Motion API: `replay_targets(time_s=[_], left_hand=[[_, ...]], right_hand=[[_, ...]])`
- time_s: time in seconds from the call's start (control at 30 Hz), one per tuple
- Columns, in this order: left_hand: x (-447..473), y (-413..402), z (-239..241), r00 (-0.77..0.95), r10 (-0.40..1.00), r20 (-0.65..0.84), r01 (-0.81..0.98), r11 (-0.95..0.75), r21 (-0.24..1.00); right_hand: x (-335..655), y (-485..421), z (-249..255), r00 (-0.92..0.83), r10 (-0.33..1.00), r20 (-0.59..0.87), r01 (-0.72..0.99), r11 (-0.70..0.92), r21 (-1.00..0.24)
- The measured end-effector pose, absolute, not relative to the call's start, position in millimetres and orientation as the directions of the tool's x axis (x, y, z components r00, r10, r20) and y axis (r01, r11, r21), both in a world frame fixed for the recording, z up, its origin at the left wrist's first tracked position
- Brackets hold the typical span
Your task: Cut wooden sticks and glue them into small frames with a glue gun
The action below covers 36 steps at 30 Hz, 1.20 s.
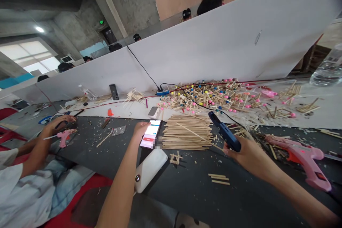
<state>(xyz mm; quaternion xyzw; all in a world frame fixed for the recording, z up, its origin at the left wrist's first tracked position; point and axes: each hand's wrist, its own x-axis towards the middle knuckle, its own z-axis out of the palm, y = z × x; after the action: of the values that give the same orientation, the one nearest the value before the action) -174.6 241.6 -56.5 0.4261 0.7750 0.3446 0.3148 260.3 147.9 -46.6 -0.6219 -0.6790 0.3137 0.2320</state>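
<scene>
My left hand (140,130) grips the upper left edge of a smartphone (150,134), whose lit screen faces up. Just below the phone lies a white power bank (149,169). My right hand (244,155) is shut around the handle of a blue hot glue gun (224,131), with its black cord rising from the tip end. A large pile of loose wooden sticks (187,132) lies between my hands. A pink hot glue gun (300,158) lies to the right of my right hand.
A co-worker's hand (57,124) holds a small pink glue gun at the left. Beyond the dark tabletop (187,203), a white shelf holds a heap of sticks with coloured balls (208,96). A tall white partition (213,42) stands behind, with a water bottle (327,69) at the right.
</scene>
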Motion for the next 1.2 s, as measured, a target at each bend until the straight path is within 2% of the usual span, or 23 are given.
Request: replay_targets(time_s=[0.17,0.3,0.57,0.73,0.87,0.97,1.03,1.2], left_hand=[[-177,236,-47,-0.277,0.915,-0.294,0.396,0.388,0.832],[-176,230,-44,-0.221,0.927,-0.302,0.397,0.369,0.840],[-165,226,-35,-0.313,0.920,-0.235,0.482,0.367,0.795],[-132,221,-9,-0.444,0.895,-0.032,0.601,0.324,0.731],[-58,194,17,-0.288,0.951,0.111,0.681,0.122,0.722],[9,164,29,0.106,0.992,0.065,0.641,-0.118,0.758],[46,150,30,0.247,0.969,0.018,0.532,-0.151,0.833],[92,157,6,0.255,0.965,0.062,0.291,-0.138,0.947]], right_hand=[[263,148,-51,-0.140,0.986,-0.094,0.712,0.034,-0.701],[264,148,-56,-0.141,0.985,-0.096,0.720,0.035,-0.693],[263,148,-54,-0.132,0.990,-0.057,0.698,0.052,-0.714],[263,148,-51,-0.129,0.987,-0.098,0.647,0.009,-0.763],[263,146,-49,-0.144,0.967,-0.210,0.481,-0.117,-0.869],[265,145,-46,-0.193,0.955,-0.226,0.278,-0.168,-0.946],[265,142,-42,-0.193,0.957,-0.218,0.167,-0.187,-0.968],[263,139,-33,-0.158,0.958,-0.241,0.024,-0.240,-0.970]])
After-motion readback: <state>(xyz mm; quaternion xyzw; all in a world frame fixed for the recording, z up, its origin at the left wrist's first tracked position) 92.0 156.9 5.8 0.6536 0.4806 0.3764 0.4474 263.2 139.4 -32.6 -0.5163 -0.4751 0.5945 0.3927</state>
